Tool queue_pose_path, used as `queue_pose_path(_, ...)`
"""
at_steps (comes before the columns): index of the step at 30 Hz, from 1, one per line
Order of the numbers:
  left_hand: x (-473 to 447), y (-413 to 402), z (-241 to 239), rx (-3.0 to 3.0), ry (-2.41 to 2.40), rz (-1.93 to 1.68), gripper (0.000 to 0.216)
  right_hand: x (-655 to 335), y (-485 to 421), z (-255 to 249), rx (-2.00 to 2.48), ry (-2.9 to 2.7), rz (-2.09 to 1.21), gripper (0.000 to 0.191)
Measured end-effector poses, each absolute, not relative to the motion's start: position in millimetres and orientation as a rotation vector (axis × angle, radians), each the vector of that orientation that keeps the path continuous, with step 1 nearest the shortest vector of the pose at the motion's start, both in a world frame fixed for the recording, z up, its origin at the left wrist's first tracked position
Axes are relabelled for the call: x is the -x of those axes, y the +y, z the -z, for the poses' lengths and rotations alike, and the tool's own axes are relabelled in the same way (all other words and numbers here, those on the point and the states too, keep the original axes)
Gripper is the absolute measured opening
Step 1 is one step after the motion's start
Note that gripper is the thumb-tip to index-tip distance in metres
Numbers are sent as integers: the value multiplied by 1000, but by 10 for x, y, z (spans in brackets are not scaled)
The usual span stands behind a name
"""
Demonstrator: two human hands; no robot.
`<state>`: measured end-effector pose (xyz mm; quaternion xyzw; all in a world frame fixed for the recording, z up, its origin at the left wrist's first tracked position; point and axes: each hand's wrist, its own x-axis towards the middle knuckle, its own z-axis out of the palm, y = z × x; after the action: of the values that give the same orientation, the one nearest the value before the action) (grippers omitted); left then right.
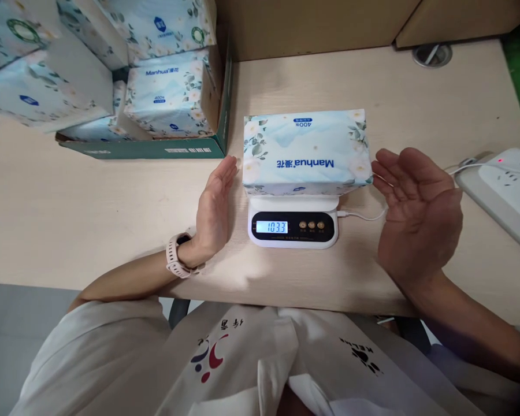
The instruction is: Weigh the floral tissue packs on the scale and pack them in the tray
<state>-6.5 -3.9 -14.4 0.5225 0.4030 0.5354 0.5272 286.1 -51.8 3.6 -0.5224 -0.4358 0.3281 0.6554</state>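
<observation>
So your tissue pack (307, 151) is sitting on the white scale (293, 222), lettering upside down from where you're looking, and the display seems to read 103.3. Your left hand (214, 211) is just off one end, fingers together and pretty straight. Your right hand (416, 214) is cupped by the other end, fingers loosely curled and a bit apart; can't tell if they're touching the pack.
</observation>
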Motion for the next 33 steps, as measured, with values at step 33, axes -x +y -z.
queue_pose_path(33,24,-83,129,-1210,974,-1309,61,-2822,-558,24,1129,-1060,-669,40)
